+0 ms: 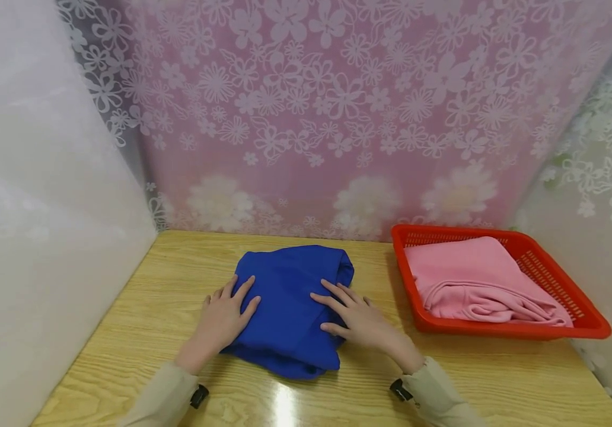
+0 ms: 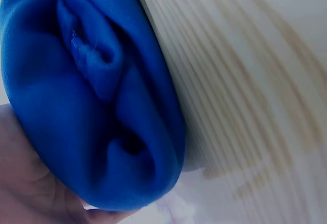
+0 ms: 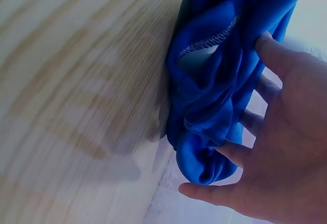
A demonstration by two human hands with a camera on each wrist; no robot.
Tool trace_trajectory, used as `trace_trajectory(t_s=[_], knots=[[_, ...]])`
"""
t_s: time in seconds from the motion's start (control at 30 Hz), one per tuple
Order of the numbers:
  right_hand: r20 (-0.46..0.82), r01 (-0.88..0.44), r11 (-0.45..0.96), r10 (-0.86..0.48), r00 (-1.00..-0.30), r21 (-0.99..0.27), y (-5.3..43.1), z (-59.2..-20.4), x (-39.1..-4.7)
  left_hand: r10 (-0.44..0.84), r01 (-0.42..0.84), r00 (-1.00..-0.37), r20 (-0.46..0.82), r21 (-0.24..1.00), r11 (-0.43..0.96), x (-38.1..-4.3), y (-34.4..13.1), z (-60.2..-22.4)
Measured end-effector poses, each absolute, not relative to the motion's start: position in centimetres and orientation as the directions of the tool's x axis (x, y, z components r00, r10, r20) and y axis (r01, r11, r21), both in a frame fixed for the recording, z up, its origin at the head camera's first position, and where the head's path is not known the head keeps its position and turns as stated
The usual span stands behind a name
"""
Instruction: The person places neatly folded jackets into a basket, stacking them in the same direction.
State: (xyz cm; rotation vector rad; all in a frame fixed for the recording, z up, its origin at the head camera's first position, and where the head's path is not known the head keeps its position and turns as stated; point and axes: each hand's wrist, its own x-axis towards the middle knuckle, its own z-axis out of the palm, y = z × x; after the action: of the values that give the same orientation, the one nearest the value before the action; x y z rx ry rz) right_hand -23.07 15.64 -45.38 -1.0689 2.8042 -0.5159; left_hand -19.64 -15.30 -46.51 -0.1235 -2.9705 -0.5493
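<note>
While my left hand point(image 1: 224, 317) and right hand point(image 1: 360, 320) rest spread, ungripping, blue cloth point(image 1: 287, 302) seems soft, light; best scooped under sides.

Cloth point(image 1: 287, 302) on the table point(image 1: 146, 308), left of the basket point(image 1: 498, 330).

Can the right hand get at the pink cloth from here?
Likely yes: the pink cloth lies uncovered in the open basket, and only the rim stands between it and the right hand, which touches the blue cloth.
</note>
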Motion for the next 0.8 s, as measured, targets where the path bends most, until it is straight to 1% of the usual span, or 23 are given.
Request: trace_trajectory(t_s=[0.2,0.47,0.63,0.8], knots=[[0.018,-0.615,0.695,-0.658,-0.753,-0.372,17.4,-45.3,-22.8,0.052,0.096,-0.989,0.138,0.342,0.935,-19.4,-13.3,-46.5],[0.043,-0.604,0.696,-0.641,-0.766,-0.388,19.8,-45.6,-22.3,0.075,0.126,-0.986,0.147,0.378,0.917,-19.1,-11.0,-46.5],[0.057,-0.599,0.706,-0.629,-0.776,-0.377,20.4,-45.5,-21.8,0.081,0.136,-0.984,0.157,0.380,0.915,-19.1,-10.3,-46.6],[0.097,-0.593,0.688,-0.615,-0.782,-0.419,20.6,-45.7,-21.6,0.113,0.175,-0.978,0.173,0.400,0.900,-19.3,-10.7,-46.5]])
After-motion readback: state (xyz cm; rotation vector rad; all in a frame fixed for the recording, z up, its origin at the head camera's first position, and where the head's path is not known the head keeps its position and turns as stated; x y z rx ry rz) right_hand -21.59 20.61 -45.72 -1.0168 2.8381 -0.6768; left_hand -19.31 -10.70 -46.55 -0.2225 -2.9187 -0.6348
